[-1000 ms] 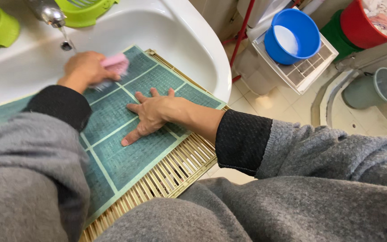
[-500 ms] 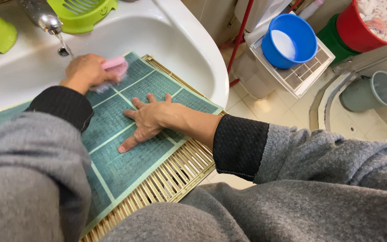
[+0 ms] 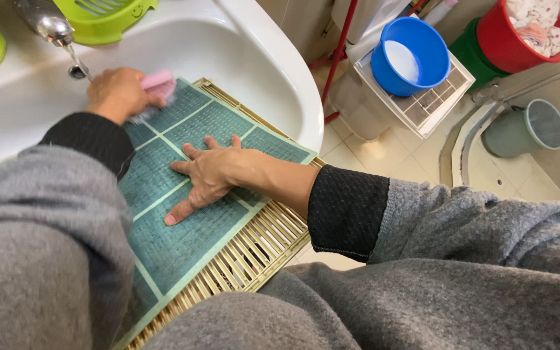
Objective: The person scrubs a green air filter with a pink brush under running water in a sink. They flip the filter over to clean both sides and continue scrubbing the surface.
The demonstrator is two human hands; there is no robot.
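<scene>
Mesh filter (image 3: pixel 183 240) scrubbed over sink (image 3: pixel 273 71)
Pink brush (image 3: pixel 158 84) is gripped by left hand (image 3: pixel 116 93); right hand (image 3: pixel 205 174) is pressed flat, fingers spread. Mesh could be torn by hard scrubbing.

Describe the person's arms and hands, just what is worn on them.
Both arms wear loose grey knit sleeves with black textured cuffs beneath, pushed up the forearms. The left hand and right hand are bare: no gloves, rings or watch visible.
</scene>
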